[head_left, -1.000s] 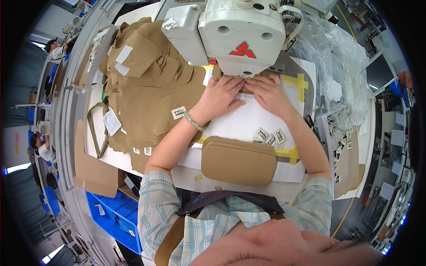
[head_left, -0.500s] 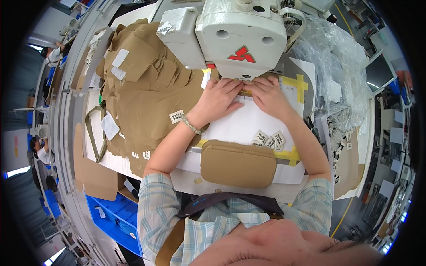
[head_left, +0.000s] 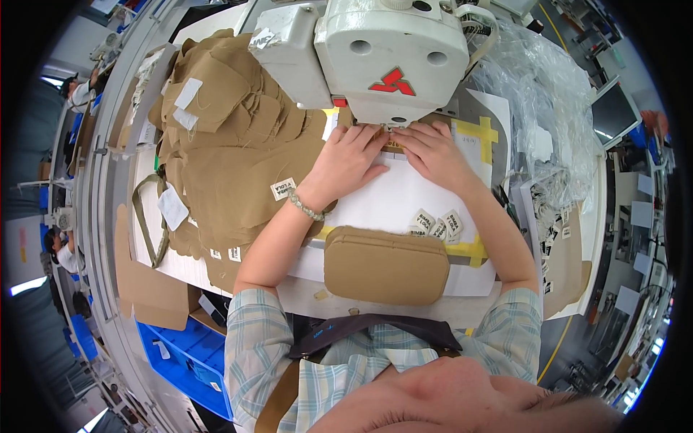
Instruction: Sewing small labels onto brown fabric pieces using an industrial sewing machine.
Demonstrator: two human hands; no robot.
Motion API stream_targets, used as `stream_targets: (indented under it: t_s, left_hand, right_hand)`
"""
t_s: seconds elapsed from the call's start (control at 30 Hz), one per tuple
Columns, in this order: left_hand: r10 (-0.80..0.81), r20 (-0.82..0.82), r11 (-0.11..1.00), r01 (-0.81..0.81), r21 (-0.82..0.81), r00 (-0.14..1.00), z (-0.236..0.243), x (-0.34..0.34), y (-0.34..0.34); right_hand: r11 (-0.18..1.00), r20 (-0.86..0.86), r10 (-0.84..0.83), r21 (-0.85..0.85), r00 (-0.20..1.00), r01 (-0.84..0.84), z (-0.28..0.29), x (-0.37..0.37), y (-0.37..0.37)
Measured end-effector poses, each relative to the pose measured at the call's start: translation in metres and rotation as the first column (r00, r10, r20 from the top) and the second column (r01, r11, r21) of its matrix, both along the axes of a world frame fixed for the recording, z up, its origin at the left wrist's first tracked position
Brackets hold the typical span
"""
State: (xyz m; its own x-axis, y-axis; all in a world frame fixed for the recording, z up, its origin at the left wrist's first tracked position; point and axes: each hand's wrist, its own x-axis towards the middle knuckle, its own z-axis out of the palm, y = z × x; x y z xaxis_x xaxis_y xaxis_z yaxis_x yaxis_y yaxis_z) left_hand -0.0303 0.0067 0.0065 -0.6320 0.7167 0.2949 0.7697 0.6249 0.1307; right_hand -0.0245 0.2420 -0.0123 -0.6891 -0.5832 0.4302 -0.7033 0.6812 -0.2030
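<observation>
Both hands lie at the foot of a white sewing machine head (head_left: 390, 65). My left hand (head_left: 349, 160) rests flat, fingers stretched forward and thumb apart, beside the needle area. From the other side my right hand (head_left: 437, 160) reaches in with extended fingers, its fingertips close to the left ones. Between them shows a small tan piece (head_left: 393, 144), which the fingertips seem to press down; the machine head partly hides it. A white sheet (head_left: 361, 206) lies under the hands. Closer to me are several small white labels (head_left: 437, 225) and a tan padded pouch (head_left: 386, 265).
A heap of tan fabric pieces (head_left: 238, 159) covers the left of the table. Yellow tape (head_left: 473, 249) edges the sheet. To the right are clear plastic wrapping (head_left: 527, 101) and a cluster of labels (head_left: 556, 224). A blue crate (head_left: 188, 361) sits low on the left.
The whole view has shifted slightly. Both hands stay at the same spot under the machine head, with hardly any change in their fingers.
</observation>
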Motion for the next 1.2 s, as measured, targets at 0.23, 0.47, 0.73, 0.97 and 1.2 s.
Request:
stream_targets:
  t_s: [0.23,0.47,0.73,0.97,1.2]
  left_hand:
    - [-0.006,-0.045,0.999,0.007,0.035,0.999,0.0,-0.001,-0.003]
    - [0.044,0.021,0.994,-0.046,0.097,0.999,-0.005,-0.005,-0.003]
    - [0.065,-0.091,0.993,-0.056,0.1,0.994,-0.012,-0.01,0.001]
    - [0.077,-0.087,0.996,-0.072,0.057,0.993,-0.01,-0.01,0.002]
    - [0.083,-0.094,0.996,-0.081,0.02,0.992,-0.007,-0.007,0.0]
  right_hand:
    - [0.999,-0.015,-0.001,0.043,1.0,0.002,0.0,0.003,0.0]
    - [0.999,-0.011,-0.004,0.053,1.0,0.005,-0.002,0.003,0.001]
    - [0.998,0.001,-0.011,0.069,1.0,0.011,-0.001,0.003,0.002]
    - [0.997,0.026,-0.01,0.075,1.0,0.008,0.001,0.005,0.0]
    - [0.999,0.038,0.004,0.042,0.999,-0.005,-0.001,0.002,0.001]
